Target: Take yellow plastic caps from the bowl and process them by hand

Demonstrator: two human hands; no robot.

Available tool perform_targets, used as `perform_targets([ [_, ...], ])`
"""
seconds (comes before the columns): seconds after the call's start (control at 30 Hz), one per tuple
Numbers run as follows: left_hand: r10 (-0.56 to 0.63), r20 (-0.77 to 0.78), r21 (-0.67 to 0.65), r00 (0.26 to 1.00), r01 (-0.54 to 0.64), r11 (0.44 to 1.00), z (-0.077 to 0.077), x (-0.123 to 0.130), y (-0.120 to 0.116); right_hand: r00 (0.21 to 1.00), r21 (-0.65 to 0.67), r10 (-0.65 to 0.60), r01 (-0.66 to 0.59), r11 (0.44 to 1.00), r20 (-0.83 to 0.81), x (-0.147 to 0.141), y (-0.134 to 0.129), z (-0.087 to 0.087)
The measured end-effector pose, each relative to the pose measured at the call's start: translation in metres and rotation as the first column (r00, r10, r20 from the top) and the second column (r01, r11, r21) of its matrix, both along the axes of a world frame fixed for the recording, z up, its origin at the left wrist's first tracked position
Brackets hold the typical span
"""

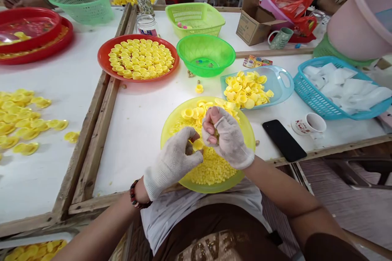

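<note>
Yellow cup (197, 144) sits pinched in left hand (175, 155); right hand (227, 135) curled closed, contents hidden.

Left forearm (105, 216) angles upward and inward from the lower left; right forearm (283, 193) mirrors it from the lower right. Both wrists (252, 161) lie roughly straight. Left hand (173, 157): back upward, thumb (195, 158) and fingers (187, 133) curved toward each other in a pinch. Right hand (229, 135) (gloved in white like the left, fingertips (211, 140) bare): fingers curled toward the palm, close beside the left hand.
</note>
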State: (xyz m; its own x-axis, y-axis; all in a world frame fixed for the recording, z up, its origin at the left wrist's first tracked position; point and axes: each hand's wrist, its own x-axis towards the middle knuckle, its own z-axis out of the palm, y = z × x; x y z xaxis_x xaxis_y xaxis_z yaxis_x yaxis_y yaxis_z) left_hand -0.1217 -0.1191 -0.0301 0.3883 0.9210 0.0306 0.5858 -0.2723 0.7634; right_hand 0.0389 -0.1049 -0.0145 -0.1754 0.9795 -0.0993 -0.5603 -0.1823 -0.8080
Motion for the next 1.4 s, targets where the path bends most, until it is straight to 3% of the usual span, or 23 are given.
perform_targets([
  [0.2, 0.018, -0.146, 0.175, 0.989, 0.008, 0.984, -0.001, 0.012, 0.0, 0.995, 0.121, -0.095, 0.097, 0.988, -0.024, -0.015, 0.008, 0.0],
  [0.4, 0.027, -0.101, 0.206, 0.995, -0.005, 0.978, 0.005, 0.017, 0.0, 0.992, 0.245, -0.117, 0.105, 0.964, 0.037, -0.014, 0.004, -0.007],
  [0.7, 0.059, 0.031, 0.09, 0.998, -0.061, 0.994, 0.001, 0.015, -0.006, 0.99, 0.221, -0.127, 0.111, 0.969, 0.059, -0.009, 0.005, -0.007],
  [0.83, 0.014, 0.102, 0.037, 0.995, -0.018, 0.999, -0.001, 0.004, -0.01, 0.993, 0.156, -0.104, 0.096, 0.983, 0.047, 0.003, 0.003, -0.004],
  [1.0, 0.012, 0.182, 0.016, 0.983, -0.015, 1.0, -0.004, -0.005, -0.01, 0.966, 0.202, -0.055, 0.003, 0.979, 0.254, 0.02, -0.008, -0.008],
  [1.13, 0.027, 0.165, -0.009, 0.986, -0.026, 1.0, -0.008, -0.004, -0.01, 0.833, 0.319, -0.01, -0.201, 0.926, 0.553, 0.028, -0.015, -0.008],
  [1.23, 0.031, 0.183, -0.01, 0.983, -0.029, 1.0, -0.011, -0.003, -0.012, 0.766, 0.338, 0.02, -0.307, 0.89, 0.643, 0.032, -0.016, -0.006],
  [1.4, 0.063, 0.247, -0.028, 0.967, -0.058, 0.998, -0.015, -0.005, -0.014, 0.812, 0.261, -0.002, -0.185, 0.948, 0.584, 0.035, -0.017, -0.007],
])
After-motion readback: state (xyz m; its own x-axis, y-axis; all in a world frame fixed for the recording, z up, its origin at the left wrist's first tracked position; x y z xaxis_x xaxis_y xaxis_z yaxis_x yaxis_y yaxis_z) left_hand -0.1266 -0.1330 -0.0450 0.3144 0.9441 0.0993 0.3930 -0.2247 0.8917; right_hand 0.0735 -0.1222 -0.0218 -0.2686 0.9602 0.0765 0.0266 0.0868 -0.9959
